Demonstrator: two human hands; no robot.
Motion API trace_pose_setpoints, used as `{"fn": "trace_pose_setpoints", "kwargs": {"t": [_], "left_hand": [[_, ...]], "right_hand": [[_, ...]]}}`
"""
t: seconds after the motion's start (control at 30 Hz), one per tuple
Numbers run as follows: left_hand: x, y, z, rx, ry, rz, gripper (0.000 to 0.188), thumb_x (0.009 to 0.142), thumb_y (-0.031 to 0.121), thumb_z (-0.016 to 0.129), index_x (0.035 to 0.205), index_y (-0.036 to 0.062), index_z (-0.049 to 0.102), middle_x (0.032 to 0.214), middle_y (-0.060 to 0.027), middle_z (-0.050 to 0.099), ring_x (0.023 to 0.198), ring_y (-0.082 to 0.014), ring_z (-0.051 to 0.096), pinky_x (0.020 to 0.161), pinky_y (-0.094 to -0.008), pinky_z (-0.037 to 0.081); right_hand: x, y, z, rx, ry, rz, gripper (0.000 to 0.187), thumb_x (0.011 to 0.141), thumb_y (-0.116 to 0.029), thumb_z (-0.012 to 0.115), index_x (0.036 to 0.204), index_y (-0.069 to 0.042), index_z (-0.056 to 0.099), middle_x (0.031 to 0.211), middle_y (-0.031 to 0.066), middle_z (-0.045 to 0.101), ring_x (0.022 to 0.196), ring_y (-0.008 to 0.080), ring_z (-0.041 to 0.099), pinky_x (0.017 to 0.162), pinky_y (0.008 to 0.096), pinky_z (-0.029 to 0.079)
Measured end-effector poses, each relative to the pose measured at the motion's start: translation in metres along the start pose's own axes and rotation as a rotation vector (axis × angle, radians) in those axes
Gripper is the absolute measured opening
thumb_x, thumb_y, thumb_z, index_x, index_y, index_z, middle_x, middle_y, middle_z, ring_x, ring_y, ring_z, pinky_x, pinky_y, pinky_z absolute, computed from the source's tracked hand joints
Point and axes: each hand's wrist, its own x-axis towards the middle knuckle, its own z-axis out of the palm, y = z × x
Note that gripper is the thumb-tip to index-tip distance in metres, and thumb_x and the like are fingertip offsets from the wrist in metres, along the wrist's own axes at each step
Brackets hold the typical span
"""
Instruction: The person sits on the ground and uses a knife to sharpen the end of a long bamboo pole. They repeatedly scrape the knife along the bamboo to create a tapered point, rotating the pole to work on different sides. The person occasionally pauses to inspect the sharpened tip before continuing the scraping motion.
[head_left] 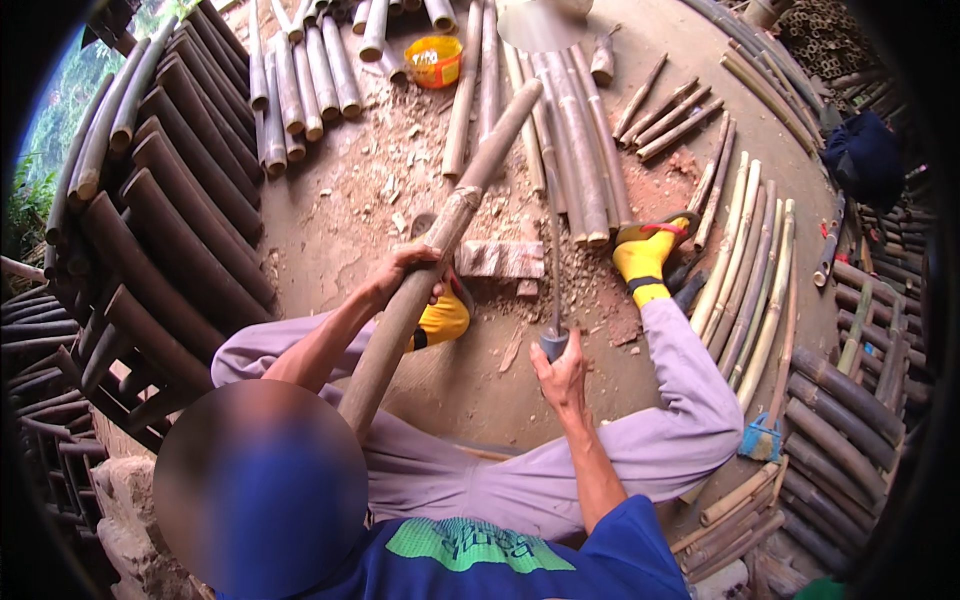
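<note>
My left hand [415,265] is wrapped round a thick brown bamboo pole [482,160]. It slants from my lap up to the far middle, and a pale, roughened ring shows at one joint. In my right hand [563,372], the fingers close on the dark grey handle [553,345] of a tool with a long thin metal rod [556,270] pointing away from me. What its far tip is like, I cannot make out. Between my feet lies a pale wooden block [500,259], just right of the pole and left of the rod.
Wood chips [385,155] litter the ground. Stacked dark bamboo [165,240] rises on the left, with more poles [590,140] ahead. Slender poles [745,270] lie right of my yellow-covered foot [645,258]. An orange-yellow bucket [433,62] stands at the back; a blue basket-like item [760,440] sits right.
</note>
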Motion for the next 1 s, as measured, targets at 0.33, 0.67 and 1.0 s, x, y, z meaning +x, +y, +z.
{"fn": "trace_pose_setpoints", "kwargs": {"t": [0.33, 0.67, 1.0], "left_hand": [[-0.102, -0.096, -0.002, -0.441, -0.111, -0.367, 0.067, 0.093, 0.058, 0.03, 0.132, 0.0047, 0.04, 0.076, -0.016, 0.059, 0.052, -0.0249, 0.063, 0.045, -0.0383, 0.056], [-0.118, -0.099, 0.004, -0.418, -0.028, -0.384, 0.06, 0.093, 0.059, 0.03, 0.119, 0.0081, 0.047, 0.073, -0.0146, 0.058, 0.049, -0.0248, 0.059, 0.043, -0.0377, 0.053], [-0.163, -0.102, 0.009, -0.441, 0.014, -0.429, 0.062, 0.092, 0.062, 0.03, 0.117, 0.0075, 0.047, 0.073, -0.0156, 0.057, 0.051, -0.0253, 0.059, 0.043, -0.0397, 0.053]], "right_hand": [[-0.001, -0.031, 0.064, -0.337, -0.387, -0.456, 0.038, 0.074, -0.017, 0.07, 0.098, -0.004, 0.044, 0.077, 0.0223, 0.061, 0.069, 0.0414, 0.062, 0.058, 0.0473, 0.05], [-0.014, -0.055, 0.067, -0.45, -0.422, -0.443, 0.036, 0.068, -0.013, 0.071, 0.093, -0.005, 0.047, 0.068, 0.0187, 0.059, 0.063, 0.0376, 0.062, 0.055, 0.0427, 0.05], [-0.023, -0.056, 0.071, -0.454, -0.458, -0.522, 0.033, 0.068, -0.011, 0.069, 0.093, -0.005, 0.047, 0.071, 0.0163, 0.058, 0.062, 0.0354, 0.061, 0.054, 0.0426, 0.049]]}}
